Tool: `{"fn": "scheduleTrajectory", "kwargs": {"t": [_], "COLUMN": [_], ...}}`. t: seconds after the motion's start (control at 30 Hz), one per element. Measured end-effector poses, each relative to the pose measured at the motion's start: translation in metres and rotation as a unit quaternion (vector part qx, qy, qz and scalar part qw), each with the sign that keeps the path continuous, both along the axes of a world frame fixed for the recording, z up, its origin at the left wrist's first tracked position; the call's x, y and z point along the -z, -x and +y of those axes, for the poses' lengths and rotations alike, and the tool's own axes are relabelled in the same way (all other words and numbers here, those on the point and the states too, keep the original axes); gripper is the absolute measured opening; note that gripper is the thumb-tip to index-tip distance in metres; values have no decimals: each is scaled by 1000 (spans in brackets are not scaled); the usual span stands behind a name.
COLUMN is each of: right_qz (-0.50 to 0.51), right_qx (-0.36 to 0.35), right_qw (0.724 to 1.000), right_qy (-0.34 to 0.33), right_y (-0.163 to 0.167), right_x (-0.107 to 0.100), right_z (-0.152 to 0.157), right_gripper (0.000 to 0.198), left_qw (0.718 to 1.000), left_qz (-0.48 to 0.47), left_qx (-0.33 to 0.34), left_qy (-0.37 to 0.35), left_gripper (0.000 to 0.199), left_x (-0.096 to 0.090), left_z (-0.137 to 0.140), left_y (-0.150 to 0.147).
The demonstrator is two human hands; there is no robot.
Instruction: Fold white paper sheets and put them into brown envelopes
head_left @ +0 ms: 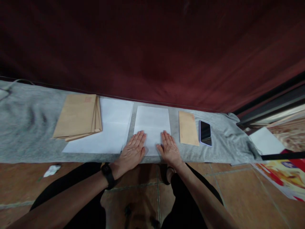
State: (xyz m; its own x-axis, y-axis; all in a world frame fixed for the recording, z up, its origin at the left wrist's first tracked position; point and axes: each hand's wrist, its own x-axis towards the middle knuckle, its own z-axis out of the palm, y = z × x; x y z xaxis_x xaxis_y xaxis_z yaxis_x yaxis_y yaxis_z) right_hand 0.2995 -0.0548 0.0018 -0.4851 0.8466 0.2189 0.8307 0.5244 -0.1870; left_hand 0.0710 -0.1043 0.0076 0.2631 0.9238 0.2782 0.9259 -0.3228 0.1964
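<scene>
A sheet of white paper (pixel 152 119) lies on the grey cloth in front of me, a faint crease running across it. My left hand (pixel 133 149) rests palm down over its lower left edge, fingers stretched out. On the lower right edge my right hand (pixel 169 149) lies flat too, fingers straight and thumb pointing inward. Left of that sheet are more white sheets (pixel 114 127), partly covered by a stack of brown envelopes (pixel 76 114). One smaller-looking brown envelope (pixel 188 128) sits to the right of my right hand, apart from it.
A phone (pixel 205 133) in a pale purple case lies right of the single envelope. The grey cloth (pixel 228 136) covers a narrow surface, with a dark red curtain (pixel 152 57) behind. A colourful box (pixel 286 175) and a dark metal frame (pixel 271 108) stand at the right.
</scene>
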Motion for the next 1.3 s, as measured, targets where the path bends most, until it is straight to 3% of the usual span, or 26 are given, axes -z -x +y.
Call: {"fn": "scheduleTrajectory", "kwargs": {"t": [0.17, 0.33, 0.47, 0.6, 0.73, 0.93, 1.2, 1.3], "right_qz": [17, 23, 46, 64, 73, 10, 10, 48], "right_qx": [18, 30, 42, 2, -57, -81, -25, 12], "right_qw": [999, 999, 998, 998, 995, 996, 999, 998], "right_qy": [-28, -2, 7, 21, 43, 37, 18, 30], "right_y": [-5, -8, -6, 1, 10, 12, 7, 14], "right_x": [4, 0, -3, -4, -3, -2, -9, -16], "right_z": [0, 9, 16, 15, 9, 3, 10, 20], "right_gripper": [71, 60, 54, 55, 56, 54, 50, 47], "left_qw": [1000, 989, 986, 981, 981, 979, 979, 987], "left_qz": [-8, 19, 11, 11, 10, -11, -33, -37], "left_qx": [-30, 141, 159, 187, 190, 175, 180, 127], "left_qy": [1, 39, 48, 51, 35, 106, 92, 88], "left_gripper": [61, 53, 42, 39, 43, 51, 35, 39], "left_x": [-6, -22, -27, -33, -39, -41, -50, -44], "left_z": [0, -2, -3, -6, -10, -12, 2, 21], "left_y": [1, -7, -9, -7, -5, 2, 0, -5]}}
